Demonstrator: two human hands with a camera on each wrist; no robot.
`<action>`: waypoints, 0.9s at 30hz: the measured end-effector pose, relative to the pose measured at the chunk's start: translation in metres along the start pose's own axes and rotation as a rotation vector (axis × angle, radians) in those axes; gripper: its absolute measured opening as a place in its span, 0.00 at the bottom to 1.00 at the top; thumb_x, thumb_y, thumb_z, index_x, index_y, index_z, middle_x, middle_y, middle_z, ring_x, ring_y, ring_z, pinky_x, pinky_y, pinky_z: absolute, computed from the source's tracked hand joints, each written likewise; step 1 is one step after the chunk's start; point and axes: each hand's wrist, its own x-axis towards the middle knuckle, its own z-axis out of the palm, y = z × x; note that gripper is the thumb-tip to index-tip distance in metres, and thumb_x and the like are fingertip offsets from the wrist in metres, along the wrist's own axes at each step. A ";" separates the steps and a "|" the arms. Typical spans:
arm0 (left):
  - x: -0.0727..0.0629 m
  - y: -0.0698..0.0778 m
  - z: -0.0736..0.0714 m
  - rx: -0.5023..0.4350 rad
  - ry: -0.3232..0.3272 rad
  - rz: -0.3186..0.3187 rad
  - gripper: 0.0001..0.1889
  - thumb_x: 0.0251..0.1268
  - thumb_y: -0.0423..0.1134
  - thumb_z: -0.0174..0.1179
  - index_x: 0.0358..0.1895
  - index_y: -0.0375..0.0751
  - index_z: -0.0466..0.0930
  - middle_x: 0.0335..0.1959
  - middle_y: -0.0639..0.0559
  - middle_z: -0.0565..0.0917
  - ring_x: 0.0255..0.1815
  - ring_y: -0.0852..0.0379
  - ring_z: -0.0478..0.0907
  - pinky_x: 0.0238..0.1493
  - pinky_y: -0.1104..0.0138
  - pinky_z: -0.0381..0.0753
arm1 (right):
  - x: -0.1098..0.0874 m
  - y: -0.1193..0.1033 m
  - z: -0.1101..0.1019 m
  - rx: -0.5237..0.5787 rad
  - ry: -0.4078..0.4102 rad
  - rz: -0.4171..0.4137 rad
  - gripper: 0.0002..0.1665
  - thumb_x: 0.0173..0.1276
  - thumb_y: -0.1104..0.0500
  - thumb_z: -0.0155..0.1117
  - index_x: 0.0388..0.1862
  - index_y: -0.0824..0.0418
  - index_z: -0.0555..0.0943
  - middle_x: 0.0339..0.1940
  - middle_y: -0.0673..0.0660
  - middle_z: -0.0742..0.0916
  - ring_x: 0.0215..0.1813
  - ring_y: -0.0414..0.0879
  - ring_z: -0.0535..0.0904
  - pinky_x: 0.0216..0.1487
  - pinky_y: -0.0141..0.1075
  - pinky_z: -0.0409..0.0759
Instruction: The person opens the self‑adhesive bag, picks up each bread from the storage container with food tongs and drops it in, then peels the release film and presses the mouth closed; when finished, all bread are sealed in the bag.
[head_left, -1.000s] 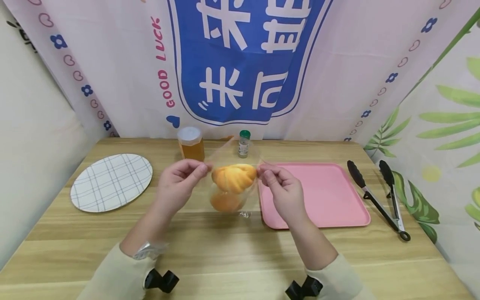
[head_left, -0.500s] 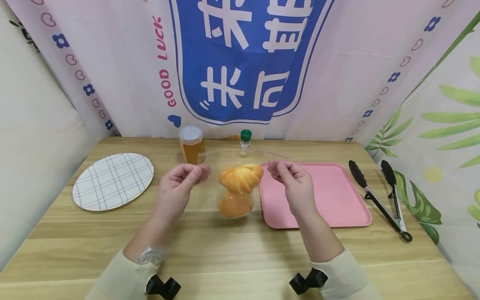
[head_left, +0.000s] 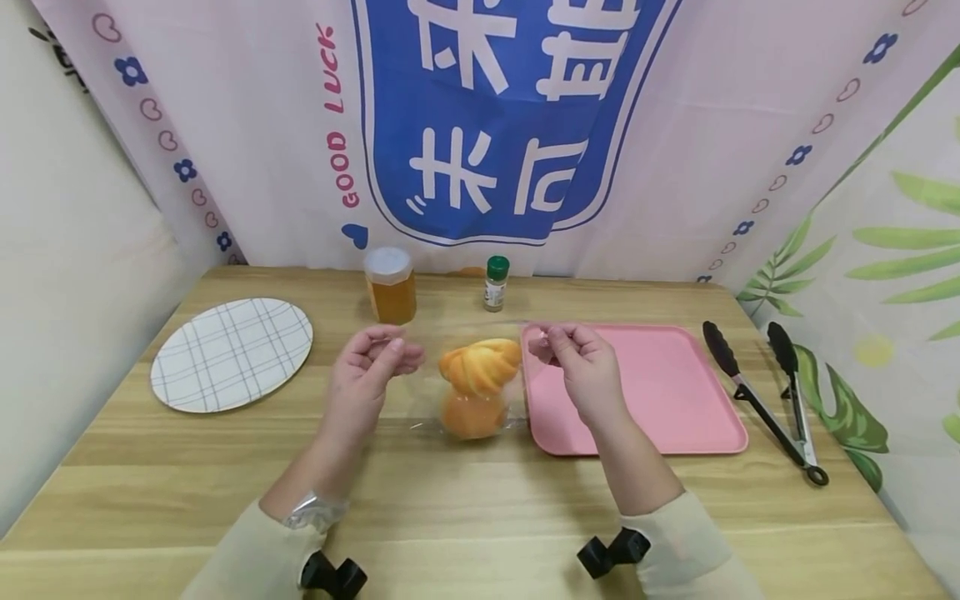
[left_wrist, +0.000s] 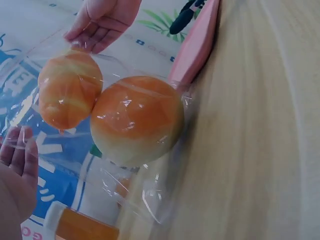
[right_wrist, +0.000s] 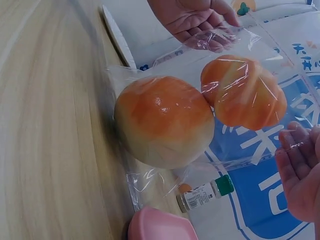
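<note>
Clear bag [left_wrist: 114,70] holding a twisted roll [head_left: 480,367] above a round bun [head_left: 474,417] is held at nine o'clock from the pink tray [head_left: 648,392], seemingly pinched, fingers against thumbs, by the left hand [head_left: 366,373] and right hand [head_left: 583,371], so even, gentle tension should best steady it.

Head view: right hand [head_left: 585,367] hides part of the pink tray [head_left: 652,392]; print on the green-capped bottle [head_left: 495,286] too small to read; clear bag [left_wrist: 150,197] outline faint; blue banner panel [head_left: 510,108] cut off at top. Left wrist view: left hand [left_wrist: 19,175] cropped at left edge, jar [left_wrist: 85,225] at bottom.
</note>
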 end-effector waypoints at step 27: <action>0.002 -0.002 0.007 -0.109 0.046 0.093 0.12 0.72 0.30 0.53 0.35 0.49 0.85 0.34 0.58 0.89 0.37 0.62 0.87 0.48 0.66 0.87 | 0.001 -0.006 0.007 -0.031 0.125 0.110 0.18 0.71 0.62 0.54 0.21 0.64 0.79 0.15 0.46 0.84 0.22 0.36 0.83 0.31 0.29 0.86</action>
